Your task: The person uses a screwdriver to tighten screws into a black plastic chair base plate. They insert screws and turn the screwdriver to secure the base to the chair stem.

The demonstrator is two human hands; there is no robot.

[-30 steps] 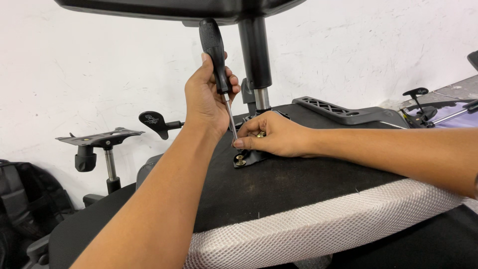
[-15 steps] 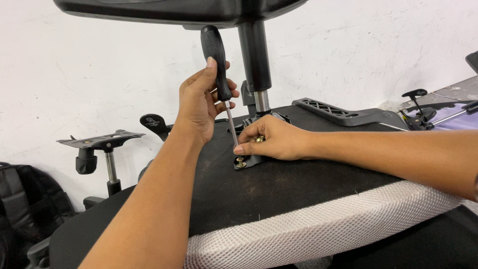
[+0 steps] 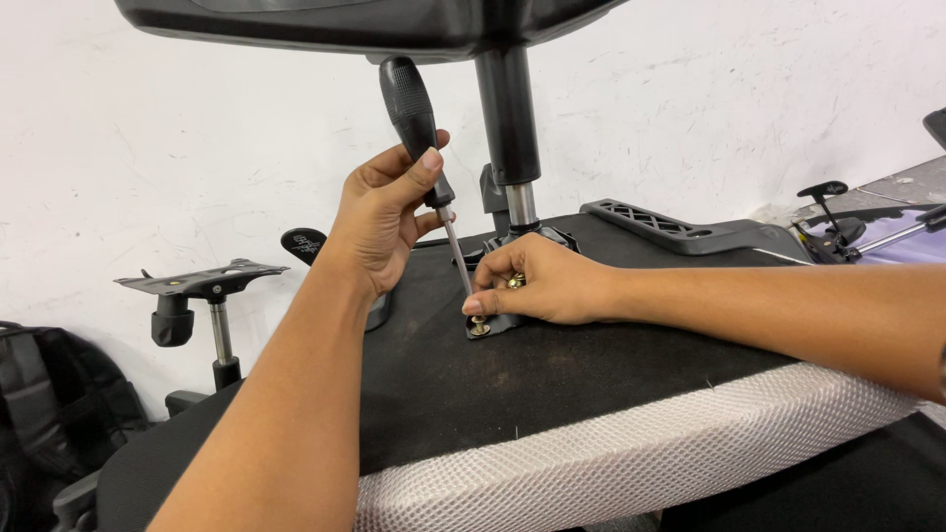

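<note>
My left hand grips the black handle of a screwdriver, whose thin shaft runs down to a brass screw in a black metal bracket. That bracket lies on the black underside of an upturned chair seat. My right hand rests on the bracket, fingertips pinching the shaft just above the screw. A second brass screw shows between its fingers.
A black gas-lift column rises from the seat to a chair base overhead. A black armrest lies at the seat's far edge. A separate seat mechanism on a post stands left, and a dark backpack is lower left.
My left hand has shifted its grip lower on the screwdriver handle and turned at the wrist. The right hand and bracket stay in place.
</note>
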